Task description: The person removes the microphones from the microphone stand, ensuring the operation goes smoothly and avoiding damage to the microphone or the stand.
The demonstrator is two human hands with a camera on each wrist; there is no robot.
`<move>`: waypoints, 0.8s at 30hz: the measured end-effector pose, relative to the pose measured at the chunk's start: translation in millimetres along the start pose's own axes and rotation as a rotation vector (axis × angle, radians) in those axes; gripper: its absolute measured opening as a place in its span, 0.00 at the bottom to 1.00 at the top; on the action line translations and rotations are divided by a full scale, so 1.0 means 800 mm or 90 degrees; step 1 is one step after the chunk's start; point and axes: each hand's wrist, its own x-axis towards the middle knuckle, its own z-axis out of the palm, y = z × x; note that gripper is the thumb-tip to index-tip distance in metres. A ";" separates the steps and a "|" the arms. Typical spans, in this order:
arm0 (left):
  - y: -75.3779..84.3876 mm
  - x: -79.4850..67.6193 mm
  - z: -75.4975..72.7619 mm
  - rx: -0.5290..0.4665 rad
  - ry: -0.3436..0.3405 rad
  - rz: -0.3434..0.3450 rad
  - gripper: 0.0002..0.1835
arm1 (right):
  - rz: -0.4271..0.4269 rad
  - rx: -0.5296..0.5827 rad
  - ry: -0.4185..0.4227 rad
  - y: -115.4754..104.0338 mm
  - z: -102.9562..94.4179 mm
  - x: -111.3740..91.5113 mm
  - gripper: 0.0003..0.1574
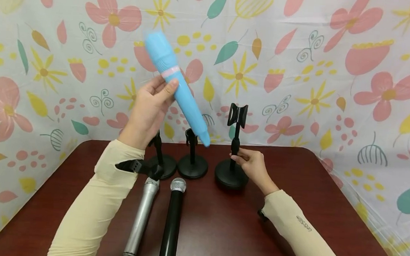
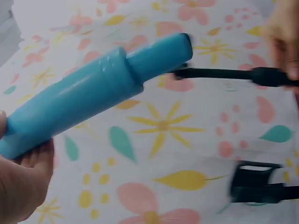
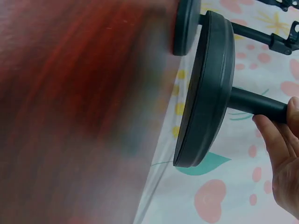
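Observation:
A light blue microphone [image 1: 187, 99] with a pale pink ring is tilted in the air, head up to the left and narrow tail down to the right. My left hand [image 1: 150, 105] grips it around the ring. In the left wrist view the microphone [image 2: 88, 88] stretches from the fingers toward the middle. My right hand [image 1: 253, 164] pinches the pole of a black desktop microphone stand [image 1: 231, 176], below its clip top. The right wrist view has this hand [image 3: 282, 154] on the pole near the round base [image 3: 208, 93].
Two more black stands, one in the middle [image 1: 192, 167] and one at left [image 1: 165, 166], stand at the table's back. A silver microphone [image 1: 141, 218] and a black microphone [image 1: 172, 224] lie in front on the dark red table [image 1: 240, 236]. Behind hangs a flowered cloth [image 1: 301, 44].

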 end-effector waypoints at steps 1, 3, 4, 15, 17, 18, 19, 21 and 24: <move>-0.005 -0.003 -0.001 0.020 -0.009 -0.022 0.23 | 0.003 0.005 0.001 -0.009 -0.001 0.000 0.18; -0.016 -0.010 -0.004 0.065 -0.023 -0.067 0.25 | 0.004 0.007 0.001 -0.025 -0.003 -0.001 0.18; -0.022 -0.012 -0.006 0.085 -0.032 -0.086 0.25 | 0.005 0.003 -0.001 -0.033 -0.004 -0.002 0.17; -0.052 -0.031 -0.008 0.181 -0.046 -0.220 0.32 | 0.027 0.023 0.001 -0.024 -0.007 -0.003 0.18; -0.057 -0.036 -0.008 0.204 -0.046 -0.242 0.34 | 0.027 0.026 0.002 -0.022 -0.007 -0.002 0.18; -0.060 -0.038 -0.008 0.215 -0.050 -0.250 0.34 | 0.028 0.026 0.003 -0.022 -0.007 -0.002 0.18; -0.063 -0.041 -0.007 0.226 -0.052 -0.258 0.34 | 0.028 0.025 0.003 -0.022 -0.007 -0.002 0.18; -0.068 -0.046 -0.006 0.243 -0.059 -0.270 0.33 | 0.032 0.020 0.003 -0.021 -0.007 -0.003 0.18; -0.077 -0.054 -0.005 0.267 -0.075 -0.277 0.30 | 0.036 0.010 0.004 -0.020 -0.006 -0.003 0.18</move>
